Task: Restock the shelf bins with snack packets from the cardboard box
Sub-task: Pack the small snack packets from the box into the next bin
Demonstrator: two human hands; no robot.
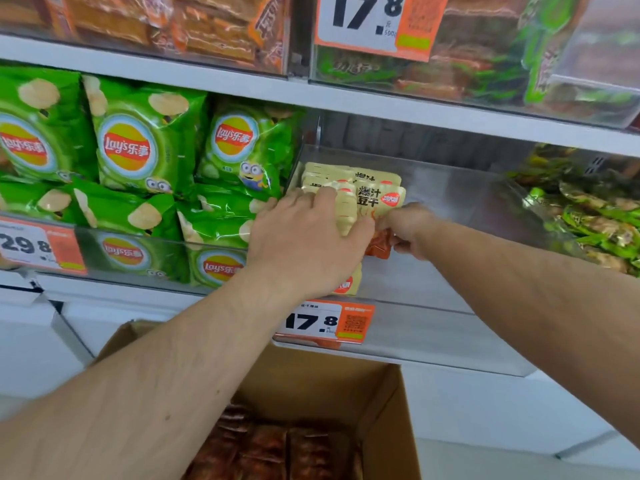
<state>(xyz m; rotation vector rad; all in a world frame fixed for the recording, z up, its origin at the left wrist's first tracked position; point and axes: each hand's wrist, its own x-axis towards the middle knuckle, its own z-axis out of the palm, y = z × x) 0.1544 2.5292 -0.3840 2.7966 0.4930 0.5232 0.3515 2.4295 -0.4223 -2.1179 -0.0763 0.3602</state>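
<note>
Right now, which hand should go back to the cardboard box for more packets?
Probably the right hand: it only pinches the stack's lower corner. The left hand grips the cream snack packets, steadying them in the clear bin.

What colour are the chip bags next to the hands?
Bright green Lay's chip bags, each with a red-and-yellow logo, seen clearly in the head view.
</note>
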